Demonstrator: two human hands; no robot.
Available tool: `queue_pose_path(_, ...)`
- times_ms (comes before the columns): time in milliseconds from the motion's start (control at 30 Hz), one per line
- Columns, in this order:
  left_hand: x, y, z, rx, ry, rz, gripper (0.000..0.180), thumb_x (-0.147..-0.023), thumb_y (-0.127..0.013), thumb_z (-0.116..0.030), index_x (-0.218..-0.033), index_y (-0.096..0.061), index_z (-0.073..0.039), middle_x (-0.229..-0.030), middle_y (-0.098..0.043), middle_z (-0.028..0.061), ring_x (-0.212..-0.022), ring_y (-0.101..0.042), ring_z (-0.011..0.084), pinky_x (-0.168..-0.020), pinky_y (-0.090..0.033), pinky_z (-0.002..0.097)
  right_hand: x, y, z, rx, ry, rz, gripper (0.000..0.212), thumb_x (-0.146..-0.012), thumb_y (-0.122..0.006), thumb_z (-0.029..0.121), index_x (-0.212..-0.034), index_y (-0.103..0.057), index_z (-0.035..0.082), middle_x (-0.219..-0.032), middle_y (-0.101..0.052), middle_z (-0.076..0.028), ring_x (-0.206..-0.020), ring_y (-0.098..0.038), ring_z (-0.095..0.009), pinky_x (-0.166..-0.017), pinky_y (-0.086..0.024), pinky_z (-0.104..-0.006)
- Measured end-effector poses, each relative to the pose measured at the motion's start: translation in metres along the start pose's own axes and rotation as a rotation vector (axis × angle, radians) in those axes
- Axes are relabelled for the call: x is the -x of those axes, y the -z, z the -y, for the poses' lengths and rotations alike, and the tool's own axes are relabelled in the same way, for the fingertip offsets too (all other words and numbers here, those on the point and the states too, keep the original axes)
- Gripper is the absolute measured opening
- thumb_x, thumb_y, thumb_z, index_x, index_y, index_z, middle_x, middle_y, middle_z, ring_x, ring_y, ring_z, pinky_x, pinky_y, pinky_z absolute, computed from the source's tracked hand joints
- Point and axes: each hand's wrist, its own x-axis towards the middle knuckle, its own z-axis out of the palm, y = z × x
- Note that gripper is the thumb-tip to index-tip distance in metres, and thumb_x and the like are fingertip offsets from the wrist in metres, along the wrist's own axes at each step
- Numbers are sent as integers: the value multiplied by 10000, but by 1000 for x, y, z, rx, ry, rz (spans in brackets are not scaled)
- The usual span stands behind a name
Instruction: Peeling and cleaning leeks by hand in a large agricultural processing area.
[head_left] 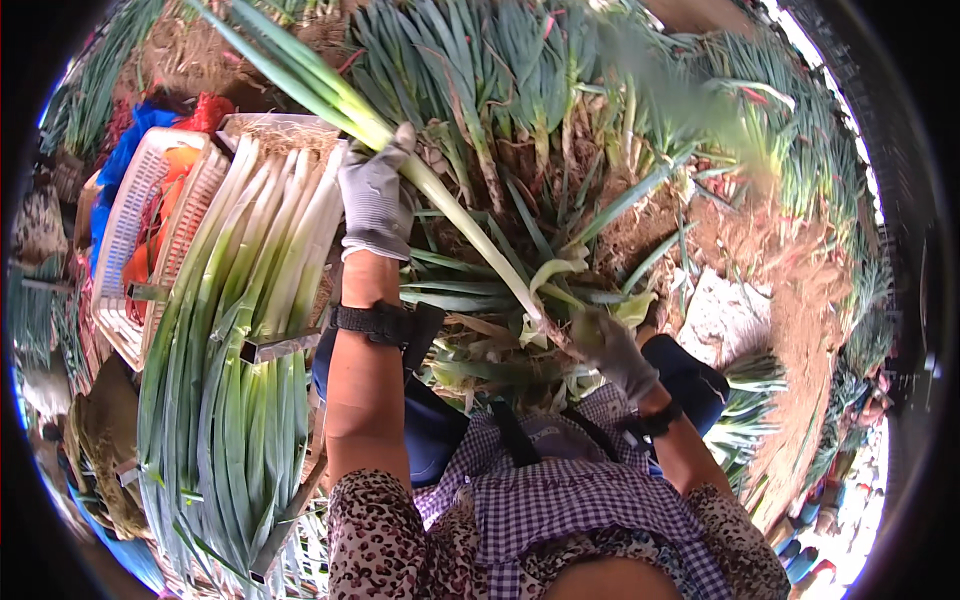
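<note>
- My left hand [376, 195], in a grey glove, is closed around a leek [462, 215], fingers wrapped where the pale stem turns to green leaf.
- My right hand [612, 352], also gloved, is at the root end; it is blurred, so I can't tell whether its fingers are shut on the stem.
- The leek slants between my hands, its leaves up to the left and its roots low by my right.
- Beneath it, loose leaves [490, 372] lie heaped in front of my knees.
- Just left of my left forearm, a stack of leeks [225, 400] lies with white ends away from me.
- Beyond that stack sits a pale slatted basket [135, 215] with something orange inside.
- Farther out, more leeks with leaves on [460, 75] stand on brown soil [800, 370].
</note>
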Motion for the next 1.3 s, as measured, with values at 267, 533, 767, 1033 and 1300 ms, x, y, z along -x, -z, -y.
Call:
queue_pose_path(267, 9, -28, 13, 362, 110, 36, 98, -992, -606, -139, -1006, -568, -49, -800, -621, 90, -628, -632, 210, -603, -624, 419, -62, -25, 57, -553, 59, -88, 365, -789, -831, 162, -1074, -672, -3, -883, -658, -16, -774, -583, -116, -709, -501, -287)
queue_pose_path(533, 13, -24, 6, 300, 19, 56, 94, -1000, -595, -144, -994, -552, -60, -736, -583, 66, -575, -594, 183, -501, -567, 352, -2, -16, -36, 306, -208, -35, 478, -829, -776, 327, -1181, -638, 35, -997, -718, -149, -866, -707, -268, -788, -543, -387)
queue_pose_path(767, -12, -7, 20, 512, 107, 358, 233, -1014, -585, -267, -1122, -553, -63, -799, -589, 19, -667, -575, 142, -590, -517, 308, -39, -7, 50, -266, -96, 307, 633, -834, -805, 275, -1364, -548, 43, -985, -693, -70, -802, -653, -182, -764, -536, -322)
queue_pose_path(1033, 17, -25, 63, 438, 274, 246, 420, -1023, -494, -466, -1198, -550, -88, -796, -541, -9, -620, -516, 130, -565, -456, 293, -64, -3, 93, -498, 28, 372, 418, -891, -762, 272, -1203, -642, 21, -913, -688, -28, -819, -610, -95, -727, -512, -273)
queue_pose_path(1300, -11, -10, 77, 587, 483, 40, 314, -1043, -484, -429, -1030, -555, -124, -729, -468, -16, -583, -453, 130, -502, -374, 278, 9, -12, -18, -690, -235, 35, 372, -957, -675, 281, -1217, -624, 19, -951, -653, -28, -806, -619, -141, -726, -509, -274)
